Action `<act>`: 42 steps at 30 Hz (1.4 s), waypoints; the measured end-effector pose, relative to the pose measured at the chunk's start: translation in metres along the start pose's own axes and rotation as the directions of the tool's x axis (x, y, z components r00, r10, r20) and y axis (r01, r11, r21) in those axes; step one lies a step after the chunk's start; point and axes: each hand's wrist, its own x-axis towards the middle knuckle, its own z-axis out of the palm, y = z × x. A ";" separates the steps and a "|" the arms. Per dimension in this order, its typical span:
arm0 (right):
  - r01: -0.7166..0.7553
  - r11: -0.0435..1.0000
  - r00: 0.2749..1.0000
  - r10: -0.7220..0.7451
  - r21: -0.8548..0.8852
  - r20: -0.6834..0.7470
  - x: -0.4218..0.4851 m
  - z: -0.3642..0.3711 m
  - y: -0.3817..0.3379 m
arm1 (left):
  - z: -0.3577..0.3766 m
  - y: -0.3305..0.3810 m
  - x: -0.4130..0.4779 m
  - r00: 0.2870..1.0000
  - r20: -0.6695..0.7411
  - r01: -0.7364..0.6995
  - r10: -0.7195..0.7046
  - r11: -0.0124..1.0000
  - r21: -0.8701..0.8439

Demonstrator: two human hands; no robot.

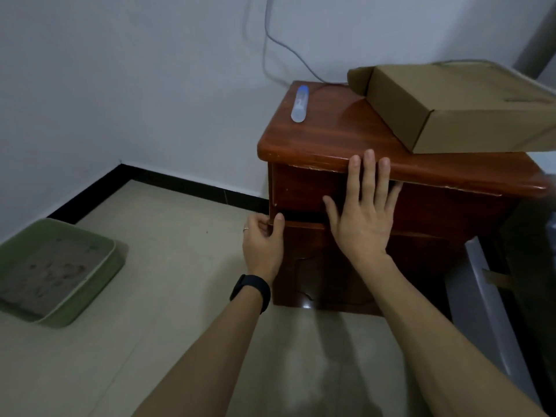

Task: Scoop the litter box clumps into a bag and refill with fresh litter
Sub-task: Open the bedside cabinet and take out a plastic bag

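Note:
A green litter box (99, 275) with grey litter in it sits on the floor at the far left. Straight ahead stands a dark red wooden nightstand (304, 136). My left hand (263, 245) grips the left top corner of its lower drawer (316, 260), thumb over the edge. My right hand (364, 212) lies flat with fingers spread against the upper drawer front, fingertips reaching the lip of the top. No bag or scoop is in view.
On the nightstand lie a clear tube with a blue cap (299, 103) and a cardboard box (457, 106) overhanging the right side. A grey cable (270, 40) hangs down the wall. Beige tiled floor (180, 251) separates litter box and nightstand. Dark furniture (526, 266) stands at right.

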 end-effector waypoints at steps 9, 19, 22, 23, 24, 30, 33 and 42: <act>-0.151 0.974 0.904 0.068 0.167 0.421 -0.076 -0.023 0.009 | -0.013 0.008 -0.011 0.997 0.072 0.020 -0.024 0.998 0.053; -0.349 0.928 0.809 0.228 0.131 0.542 -0.085 -0.060 0.001 | -0.071 0.021 -0.058 0.953 0.292 -0.031 -0.077 0.937 0.347; -0.398 0.913 0.744 0.269 0.083 0.612 -0.076 -0.075 0.005 | -0.083 0.031 -0.062 0.885 0.456 -0.177 -0.090 0.841 0.510; -0.410 0.909 0.718 0.269 0.079 0.642 -0.072 -0.078 0.007 | -0.084 0.036 -0.062 0.850 0.518 -0.242 -0.099 0.799 0.550; -0.421 0.904 0.692 0.269 0.072 0.670 -0.067 -0.080 0.010 | -0.083 0.041 -0.061 0.813 0.573 -0.307 -0.105 0.758 0.575; -0.450 0.892 0.699 0.316 0.051 0.642 -0.097 -0.094 0.023 | -0.041 0.067 -0.048 0.584 0.687 -0.811 0.432 0.349 0.470; -0.476 0.876 0.669 0.309 0.070 0.676 -0.116 -0.105 0.047 | -0.013 0.074 -0.040 0.400 0.717 -0.895 0.571 0.073 0.441; -0.512 0.858 0.468 0.324 -0.047 0.822 -0.110 -0.134 0.058 | 0.047 0.050 -0.033 0.535 0.696 -0.811 0.478 0.062 0.581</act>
